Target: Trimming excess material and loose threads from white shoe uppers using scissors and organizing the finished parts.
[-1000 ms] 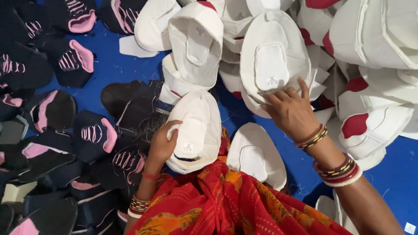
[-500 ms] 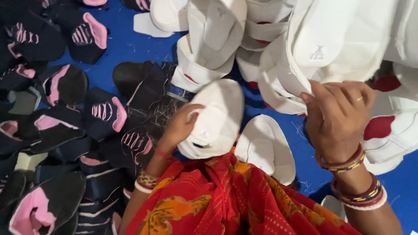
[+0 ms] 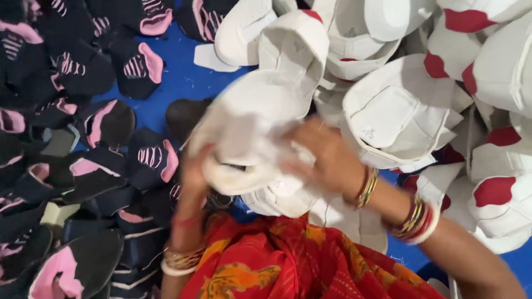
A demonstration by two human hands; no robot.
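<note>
While a blue floor sheet (image 3: 183, 83) is showing through the gaps, two heaps are lying on it: white shoe uppers w/ red patches (image 3: 399, 111) spreading over the top and right, black uppers w/ pink trim (image 3: 83, 166) filling the left. Red-and-orange patterned cloth (image 3: 288, 266) is covering the lap at bottom centre.

Both hands are meeting on one white upper (image 3: 249, 127), raised just above the lap, in front of the white heap. It's motion-blurred, so its exact shape is hard to tell; prob. a thin stitched shell, light, soft and floppy, not fragile, best taken by the rim or edge on both sides.

Left hand (image 3: 194, 171) is coming up from below, wrist bent back, fingers closing on the upper's lower left edge. Right hand (image 3: 327, 158) is reaching across from the right, forearm slanting down to the corner, palm down, fingers pressing and gripping its right side. Bangles (image 3: 415, 218) are sitting on the right wrist, more on the left (image 3: 180, 260).
</note>
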